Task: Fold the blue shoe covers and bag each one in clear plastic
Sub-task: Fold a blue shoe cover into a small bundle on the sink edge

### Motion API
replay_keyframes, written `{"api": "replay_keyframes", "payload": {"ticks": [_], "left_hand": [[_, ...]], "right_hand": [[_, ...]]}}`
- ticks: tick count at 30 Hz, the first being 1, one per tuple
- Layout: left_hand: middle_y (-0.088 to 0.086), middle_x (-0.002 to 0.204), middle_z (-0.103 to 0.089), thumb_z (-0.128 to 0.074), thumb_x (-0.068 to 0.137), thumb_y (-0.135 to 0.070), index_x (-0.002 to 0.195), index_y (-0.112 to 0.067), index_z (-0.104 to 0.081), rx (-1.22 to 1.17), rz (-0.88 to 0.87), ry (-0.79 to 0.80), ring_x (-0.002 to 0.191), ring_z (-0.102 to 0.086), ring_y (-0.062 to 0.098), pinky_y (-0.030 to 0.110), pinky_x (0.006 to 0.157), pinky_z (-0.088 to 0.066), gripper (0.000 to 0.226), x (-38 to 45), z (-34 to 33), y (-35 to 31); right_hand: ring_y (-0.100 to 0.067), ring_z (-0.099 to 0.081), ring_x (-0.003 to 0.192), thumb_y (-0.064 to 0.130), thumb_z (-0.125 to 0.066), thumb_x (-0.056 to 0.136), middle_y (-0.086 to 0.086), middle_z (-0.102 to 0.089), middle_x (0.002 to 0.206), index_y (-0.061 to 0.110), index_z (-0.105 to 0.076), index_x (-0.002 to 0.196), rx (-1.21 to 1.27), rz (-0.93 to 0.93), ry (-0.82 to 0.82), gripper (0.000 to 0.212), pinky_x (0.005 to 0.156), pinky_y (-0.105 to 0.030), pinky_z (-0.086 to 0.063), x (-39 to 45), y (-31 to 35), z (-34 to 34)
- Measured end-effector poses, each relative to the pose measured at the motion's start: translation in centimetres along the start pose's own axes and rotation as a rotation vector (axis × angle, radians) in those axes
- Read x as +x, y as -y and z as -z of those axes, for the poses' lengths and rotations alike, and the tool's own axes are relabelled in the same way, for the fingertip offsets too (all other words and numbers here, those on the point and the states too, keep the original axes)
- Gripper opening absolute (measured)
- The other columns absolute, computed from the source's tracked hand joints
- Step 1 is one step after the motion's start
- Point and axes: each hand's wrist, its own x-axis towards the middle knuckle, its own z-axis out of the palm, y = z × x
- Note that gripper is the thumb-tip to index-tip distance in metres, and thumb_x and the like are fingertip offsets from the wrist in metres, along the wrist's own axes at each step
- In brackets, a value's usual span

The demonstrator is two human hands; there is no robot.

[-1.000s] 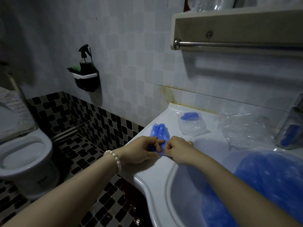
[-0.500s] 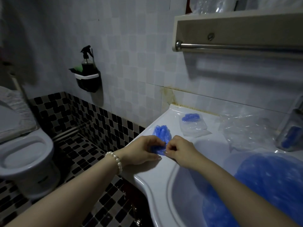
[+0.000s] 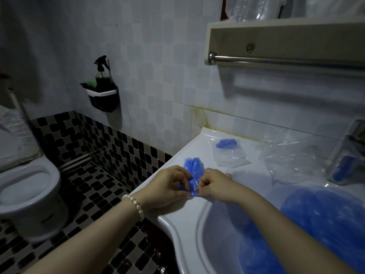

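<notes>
A crumpled blue shoe cover (image 3: 193,171) lies on the left rim of the white sink (image 3: 173,218). My left hand (image 3: 167,186), with a pearl bracelet at the wrist, pinches its near end. My right hand (image 3: 214,184) pinches the same end from the right, fingertips almost meeting. Behind them lies a clear plastic bag with a folded blue cover inside (image 3: 229,153). Loose clear bags (image 3: 290,161) are piled further right. A large heap of blue shoe covers (image 3: 316,224) fills the basin.
A chrome tap (image 3: 347,153) stands at the right edge. A shelf with a steel towel rail (image 3: 286,61) hangs above the sink. On the left wall is a black holder with a spray bottle (image 3: 102,89). A toilet (image 3: 25,186) stands at the left, over a checkered floor.
Both hands stay on the near end of the cover and have drawn it slightly together. The view has shifted a little.
</notes>
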Motion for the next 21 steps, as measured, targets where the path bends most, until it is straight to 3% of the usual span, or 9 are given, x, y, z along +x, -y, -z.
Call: {"api": "replay_keyframes", "payload": {"ticks": [4,7,11,14,17,21], "left_hand": [[-0.007,0.106,-0.062,-0.082,0.071,-0.016,0.069,-0.012,-0.071,0.045,0.026,0.012,0.097,-0.061,0.004,0.024,0.090,-0.048,0.012,0.0,0.0,-0.2],[-0.005,0.108,-0.062,-0.078,0.076,-0.014,0.070,-0.009,-0.070,0.082,0.026,0.024,0.097,-0.061,0.006,0.021,0.088,-0.047,0.011,0.0,0.0,-0.3],[-0.006,0.109,-0.062,-0.073,0.078,-0.012,0.071,-0.009,-0.070,0.079,0.048,0.015,0.097,-0.061,0.008,0.027,0.089,-0.048,0.008,0.0,-0.1,-0.5],[-0.008,0.108,-0.062,-0.073,0.077,-0.012,0.067,-0.019,-0.065,0.066,0.052,0.010,0.098,-0.061,0.007,0.030,0.090,-0.048,0.014,0.0,0.0,-0.5],[-0.007,0.105,-0.065,-0.075,0.075,-0.016,0.070,-0.031,-0.059,0.012,0.036,0.011,0.098,-0.062,0.008,0.031,0.092,-0.049,0.022,0.0,0.1,-0.5],[-0.009,0.104,-0.065,-0.077,0.076,-0.014,0.073,-0.015,-0.071,0.021,0.033,0.001,0.095,-0.061,0.002,0.024,0.093,-0.048,0.007,0.0,-0.1,-0.4]], "right_hand": [[-0.016,-0.056,0.083,0.023,-0.066,0.079,0.008,-0.051,0.074,0.023,-0.050,0.057,0.115,0.046,-0.054,0.028,0.088,-0.038,-0.037,-0.3,-0.6,-0.4],[-0.008,-0.053,0.074,0.033,-0.075,0.064,0.009,-0.054,0.078,0.033,-0.057,0.068,0.301,0.138,-0.141,0.018,0.081,-0.030,-0.044,-0.8,-1.5,-1.0],[-0.006,-0.054,0.075,0.010,-0.083,0.067,0.001,-0.052,0.083,0.030,-0.066,0.071,0.482,0.253,-0.201,0.026,0.071,-0.018,-0.048,-1.5,-3.0,-1.6],[-0.002,-0.053,0.082,0.012,-0.074,0.078,0.005,-0.050,0.087,0.034,-0.063,0.067,0.387,0.262,-0.277,0.027,0.076,-0.016,-0.045,-1.6,-3.1,-2.1],[-0.013,-0.047,0.099,0.017,-0.066,0.084,0.011,-0.047,0.090,0.038,-0.050,0.059,0.241,0.147,-0.361,0.036,0.094,-0.035,-0.039,-1.1,-2.7,-2.6],[-0.017,-0.038,0.112,0.026,-0.055,0.088,0.006,-0.047,0.105,0.032,-0.043,0.056,0.044,-0.045,-0.337,0.035,0.084,-0.029,-0.025,-0.4,-1.6,-2.3]]}}
